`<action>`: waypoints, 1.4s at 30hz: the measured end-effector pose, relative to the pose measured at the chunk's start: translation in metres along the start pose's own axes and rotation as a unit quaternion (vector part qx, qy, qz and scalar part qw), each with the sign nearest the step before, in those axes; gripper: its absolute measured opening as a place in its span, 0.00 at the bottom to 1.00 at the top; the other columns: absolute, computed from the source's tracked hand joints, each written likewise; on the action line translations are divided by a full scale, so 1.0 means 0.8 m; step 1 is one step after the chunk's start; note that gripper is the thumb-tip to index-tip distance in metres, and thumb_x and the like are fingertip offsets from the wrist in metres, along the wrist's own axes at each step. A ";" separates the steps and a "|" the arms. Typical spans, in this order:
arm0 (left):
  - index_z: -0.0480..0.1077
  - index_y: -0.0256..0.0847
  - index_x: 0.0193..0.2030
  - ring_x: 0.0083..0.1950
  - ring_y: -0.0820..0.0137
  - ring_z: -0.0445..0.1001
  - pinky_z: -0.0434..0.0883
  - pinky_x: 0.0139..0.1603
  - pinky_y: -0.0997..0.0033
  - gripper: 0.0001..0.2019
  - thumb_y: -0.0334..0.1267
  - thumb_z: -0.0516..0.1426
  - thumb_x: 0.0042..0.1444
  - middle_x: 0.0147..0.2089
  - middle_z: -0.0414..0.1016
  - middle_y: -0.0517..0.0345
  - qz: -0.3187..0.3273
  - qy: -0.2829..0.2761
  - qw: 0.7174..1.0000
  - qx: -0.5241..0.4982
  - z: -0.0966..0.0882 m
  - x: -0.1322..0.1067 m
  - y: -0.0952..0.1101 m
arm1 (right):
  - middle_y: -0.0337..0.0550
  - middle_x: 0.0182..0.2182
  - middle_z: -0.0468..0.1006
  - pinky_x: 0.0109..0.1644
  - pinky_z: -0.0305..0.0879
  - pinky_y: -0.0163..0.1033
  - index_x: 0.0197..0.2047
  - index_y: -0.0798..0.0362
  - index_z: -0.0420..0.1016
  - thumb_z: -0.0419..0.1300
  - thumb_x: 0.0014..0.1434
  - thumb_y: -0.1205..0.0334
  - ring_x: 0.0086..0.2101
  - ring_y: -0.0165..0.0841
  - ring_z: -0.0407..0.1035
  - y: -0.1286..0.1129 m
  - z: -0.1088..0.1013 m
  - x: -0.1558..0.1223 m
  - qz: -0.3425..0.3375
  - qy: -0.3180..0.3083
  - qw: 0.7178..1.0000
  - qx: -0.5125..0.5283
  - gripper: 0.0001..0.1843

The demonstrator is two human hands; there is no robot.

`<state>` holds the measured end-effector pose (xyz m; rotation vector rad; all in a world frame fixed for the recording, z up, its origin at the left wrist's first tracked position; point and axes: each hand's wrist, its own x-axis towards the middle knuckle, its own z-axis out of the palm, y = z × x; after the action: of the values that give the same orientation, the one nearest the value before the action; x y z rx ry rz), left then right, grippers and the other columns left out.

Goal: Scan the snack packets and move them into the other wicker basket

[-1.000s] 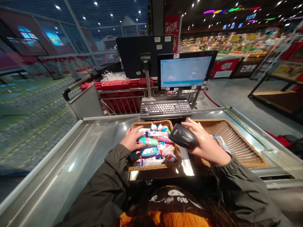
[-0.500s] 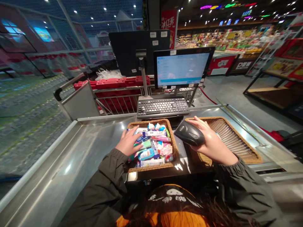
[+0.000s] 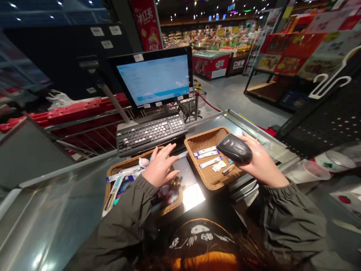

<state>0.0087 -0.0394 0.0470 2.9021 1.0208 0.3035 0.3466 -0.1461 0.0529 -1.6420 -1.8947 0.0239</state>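
My right hand (image 3: 262, 163) is wrapped round a black barcode scanner (image 3: 234, 148), holding it above the right side of a wicker basket (image 3: 207, 135). In this basket lie several thin white-and-blue packets (image 3: 211, 162), a small white wrapped piece (image 3: 219, 166) and a little brown stick-like item (image 3: 228, 169). My left hand (image 3: 161, 165) hovers, fingers spread and holding nothing, over the right part of a second wicker basket (image 3: 106, 195). That one is full of mixed small packets (image 3: 120, 188); hand and sleeve hide part of them.
Behind the baskets stand a black keyboard (image 3: 152, 131) and a lit monitor (image 3: 158, 81), with a second screen's back (image 3: 67, 56) to the left. The metal counter (image 3: 64, 210) stretches left. Plastic tubs (image 3: 310, 171) and a white hook (image 3: 329, 81) are at the right.
The view has turned right, bringing the right basket's contents into sight. My left hand has shifted from the left basket's left side to its right part. The scanner stays in my right hand.
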 end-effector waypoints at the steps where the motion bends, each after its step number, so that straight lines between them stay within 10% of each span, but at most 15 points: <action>1: 0.72 0.42 0.52 0.72 0.50 0.52 0.49 0.68 0.34 0.17 0.44 0.59 0.57 0.72 0.54 0.39 0.009 0.010 1.000 0.001 0.004 0.015 0.009 | 0.53 0.60 0.68 0.67 0.51 0.66 0.62 0.50 0.61 0.61 0.52 0.58 0.66 0.56 0.51 0.007 -0.003 -0.003 0.011 0.005 1.000 0.001 0.34; 6: 0.70 0.41 0.55 0.74 0.49 0.46 0.48 0.69 0.36 0.22 0.47 0.60 0.56 0.73 0.50 0.39 0.029 0.010 0.999 -0.008 0.046 0.096 0.058 | 0.52 0.60 0.68 0.66 0.52 0.67 0.62 0.49 0.60 0.62 0.52 0.58 0.66 0.55 0.50 0.038 -0.018 -0.011 0.042 0.021 0.999 0.014 0.34; 17: 0.72 0.36 0.54 0.73 0.48 0.49 0.45 0.71 0.39 0.27 0.43 0.65 0.48 0.73 0.51 0.38 -0.010 -0.244 0.969 0.033 0.204 0.236 0.114 | 0.54 0.61 0.66 0.67 0.42 0.72 0.60 0.49 0.63 0.62 0.51 0.60 0.67 0.57 0.48 0.103 -0.039 -0.016 0.077 0.015 0.997 -0.001 0.33; 32: 0.70 0.36 0.55 0.60 0.56 0.68 0.64 0.61 0.45 0.16 0.42 0.57 0.63 0.59 0.69 0.45 -0.073 -0.294 0.949 0.083 0.303 0.266 0.126 | 0.54 0.61 0.66 0.67 0.39 0.73 0.62 0.48 0.62 0.63 0.51 0.57 0.67 0.56 0.47 0.161 -0.024 -0.016 0.110 -0.030 0.991 0.063 0.34; 42: 0.78 0.34 0.36 0.55 0.49 0.70 0.62 0.61 0.49 0.13 0.38 0.66 0.43 0.52 0.74 0.38 -0.059 -0.266 0.960 0.067 0.308 0.268 0.132 | 0.54 0.61 0.67 0.67 0.40 0.72 0.62 0.48 0.61 0.63 0.52 0.56 0.67 0.56 0.47 0.168 -0.023 -0.016 0.117 -0.028 0.990 0.075 0.35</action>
<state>0.2867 0.0162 -0.1466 2.7594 1.1292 -0.5438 0.4752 -0.1339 0.0084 -1.7656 -1.6859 0.3044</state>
